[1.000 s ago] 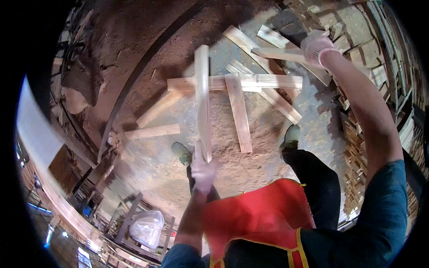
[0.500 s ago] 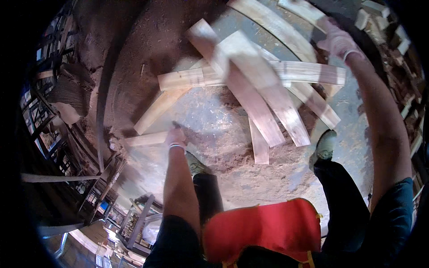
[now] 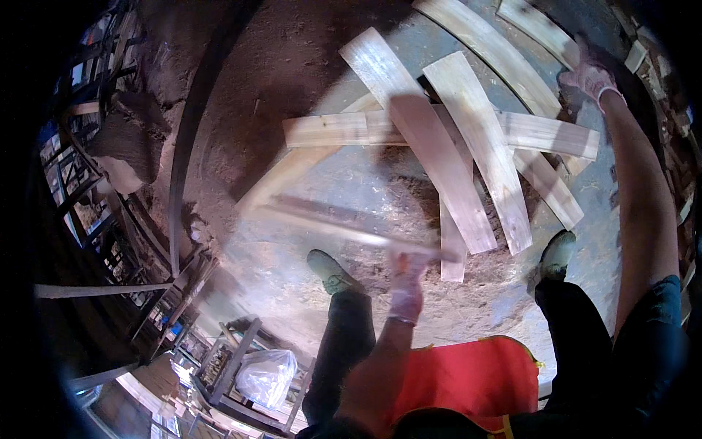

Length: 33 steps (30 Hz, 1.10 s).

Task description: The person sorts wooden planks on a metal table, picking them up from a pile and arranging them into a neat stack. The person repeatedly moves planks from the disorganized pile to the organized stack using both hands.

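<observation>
My left hand [image 3: 406,285], in a pale glove, is closed on a narrow wooden board [image 3: 329,225] smeared by motion. That board is held above the floor in front of my left shoe. At the upper right my right hand [image 3: 591,77], also gloved, grips the near end of another wooden board [image 3: 537,31], thumb and fingers on either side. Between the hands lies a loose, crossed pile of curved boards: a wide one [image 3: 431,157], a paler one [image 3: 482,146] and a crosswise one [image 3: 552,132] among them. A long curved plank [image 3: 497,55] lies behind the pile.
Sawdust covers the floor [image 3: 351,183]. A dark curved bar [image 3: 191,132] and metal racking [image 3: 80,146] stand at the left. Lower left is a frame with a clear plastic bag [image 3: 266,377]. Wood offcuts [image 3: 638,55] line the right side. A red apron [image 3: 468,377] covers my lap.
My left hand has swung to the right, bringing its board off the floor at the left and across in front of me. My right hand stays at its board's end. The view has shifted slightly.
</observation>
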{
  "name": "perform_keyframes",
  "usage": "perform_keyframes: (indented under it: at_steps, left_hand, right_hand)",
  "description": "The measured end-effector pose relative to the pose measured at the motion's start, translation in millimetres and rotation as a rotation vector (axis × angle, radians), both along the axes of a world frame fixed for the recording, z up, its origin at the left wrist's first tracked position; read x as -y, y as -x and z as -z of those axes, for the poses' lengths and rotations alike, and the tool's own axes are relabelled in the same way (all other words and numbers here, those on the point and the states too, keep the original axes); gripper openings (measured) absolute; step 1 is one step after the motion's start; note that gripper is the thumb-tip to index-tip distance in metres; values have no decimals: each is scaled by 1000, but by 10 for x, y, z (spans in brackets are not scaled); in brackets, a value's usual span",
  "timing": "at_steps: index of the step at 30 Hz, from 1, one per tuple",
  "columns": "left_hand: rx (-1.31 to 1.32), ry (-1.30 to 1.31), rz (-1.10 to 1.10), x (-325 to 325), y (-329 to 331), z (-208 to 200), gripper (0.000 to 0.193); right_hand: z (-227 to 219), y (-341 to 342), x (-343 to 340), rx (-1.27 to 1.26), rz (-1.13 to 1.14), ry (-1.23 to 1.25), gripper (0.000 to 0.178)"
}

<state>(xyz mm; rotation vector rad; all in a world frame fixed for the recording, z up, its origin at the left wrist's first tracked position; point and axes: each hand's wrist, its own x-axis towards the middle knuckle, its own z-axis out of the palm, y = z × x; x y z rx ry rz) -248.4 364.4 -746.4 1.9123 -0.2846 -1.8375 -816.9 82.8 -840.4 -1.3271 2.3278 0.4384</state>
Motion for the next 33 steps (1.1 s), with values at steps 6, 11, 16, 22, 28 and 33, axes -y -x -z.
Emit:
perform_keyframes:
  at_steps: [6, 11, 16, 22, 28, 33]
  left_hand:
    - [118, 80, -125, 1426, 249, 305, 67]
    - [-128, 215, -38, 1794, 1271, 157, 83]
    - [581, 692, 902, 2238, 1069, 370, 76]
    - [1440, 384, 1649, 3105, -1008, 342, 85]
    - [-103, 108, 685, 2849, -174, 107, 87]
    - [-432, 199, 374, 2087, 219, 580, 88]
  right_hand:
    - [-590, -963, -267, 1030, 76, -44, 95]
    - [-480, -1444, -1143, 1324, 625, -25, 88]
    - [12, -1194, -2309, 1416, 735, -34, 77]
    - [-184, -1863, -2185, 1645, 1162, 47, 93]
    - [-251, -2480, -2250, 1729, 1312, -122, 85]
    - [179, -3247, -2494, 1877, 1059, 345, 72]
